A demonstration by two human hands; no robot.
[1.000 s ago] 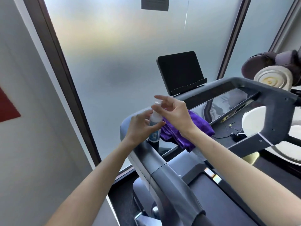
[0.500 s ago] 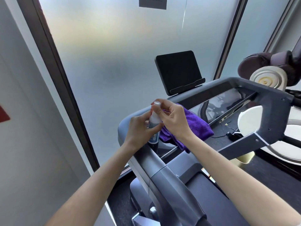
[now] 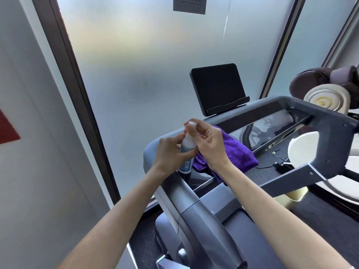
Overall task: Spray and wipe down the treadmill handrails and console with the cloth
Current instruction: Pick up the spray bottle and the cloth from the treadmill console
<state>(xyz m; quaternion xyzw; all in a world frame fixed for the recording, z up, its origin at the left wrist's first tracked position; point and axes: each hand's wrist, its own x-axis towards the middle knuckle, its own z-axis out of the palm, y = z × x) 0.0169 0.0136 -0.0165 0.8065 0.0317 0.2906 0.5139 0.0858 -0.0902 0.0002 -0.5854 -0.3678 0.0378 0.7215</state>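
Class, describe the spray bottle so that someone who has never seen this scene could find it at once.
Start at the grey treadmill handrail that curves round in front of the frosted window. Above its left corner, two hands meet: the left hand grips the spray bottle round its body, while the right hand pinches its top. It is small, upright and whitish with a blue label, unlike the purple cloth behind it.

Frosted glass window point(image 3: 145, 65), dark frame point(image 3: 77, 94), grey wall point(image 3: 29, 152).

Frosted glass panel point(image 3: 151, 65), grey notice point(image 3: 189, 5), red wall shape point(image 3: 7, 129), cream spiral disc point(image 3: 326, 100)
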